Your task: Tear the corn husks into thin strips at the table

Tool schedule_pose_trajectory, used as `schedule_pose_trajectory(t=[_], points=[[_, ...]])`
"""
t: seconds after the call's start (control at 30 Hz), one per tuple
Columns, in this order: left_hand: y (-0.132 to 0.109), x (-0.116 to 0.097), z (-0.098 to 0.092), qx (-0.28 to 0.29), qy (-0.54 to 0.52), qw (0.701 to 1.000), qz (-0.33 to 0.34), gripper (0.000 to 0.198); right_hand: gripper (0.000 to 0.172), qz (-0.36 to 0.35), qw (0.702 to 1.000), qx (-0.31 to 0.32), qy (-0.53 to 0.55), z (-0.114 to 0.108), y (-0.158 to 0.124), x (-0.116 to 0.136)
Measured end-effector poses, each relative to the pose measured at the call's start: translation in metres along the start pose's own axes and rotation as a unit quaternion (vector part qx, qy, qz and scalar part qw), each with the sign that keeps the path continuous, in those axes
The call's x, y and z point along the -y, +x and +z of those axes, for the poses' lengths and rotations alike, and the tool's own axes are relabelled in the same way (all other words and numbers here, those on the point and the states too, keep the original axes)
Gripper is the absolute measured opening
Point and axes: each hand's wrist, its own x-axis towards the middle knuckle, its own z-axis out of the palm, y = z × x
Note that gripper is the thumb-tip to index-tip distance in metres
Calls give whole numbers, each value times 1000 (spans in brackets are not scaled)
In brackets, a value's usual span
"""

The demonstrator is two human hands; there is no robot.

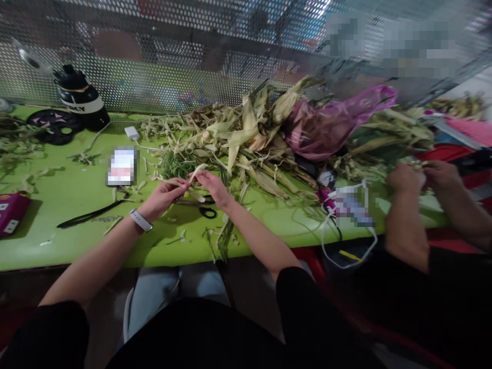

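Observation:
Above the green table (84,210), my left hand (163,197) and my right hand (212,188) come close together. Both hold a pale strip of husk (198,171), pinched between thumb and fingers. A white watch (140,220) is on my left wrist. Just beyond my fingers lies a bundle of thin green strands (175,166). Black-handled scissors (208,212) lie under my right hand. Behind my hands spreads a large pile of dry corn husks (246,128).
A phone (122,165), a black strap (92,214), a magenta box (13,212) and a dark bottle (86,102) stand or lie left. A purple plastic bag (326,125) rests on the husks. At right, another person's hands (405,177) work near a cable (325,236).

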Motion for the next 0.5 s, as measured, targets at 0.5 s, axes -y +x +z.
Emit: schedule_pose_trajectory(t=[0.5], points=[[1, 18, 3, 142, 160, 977, -28, 35, 31, -36, 994, 98, -25, 7, -3, 2]])
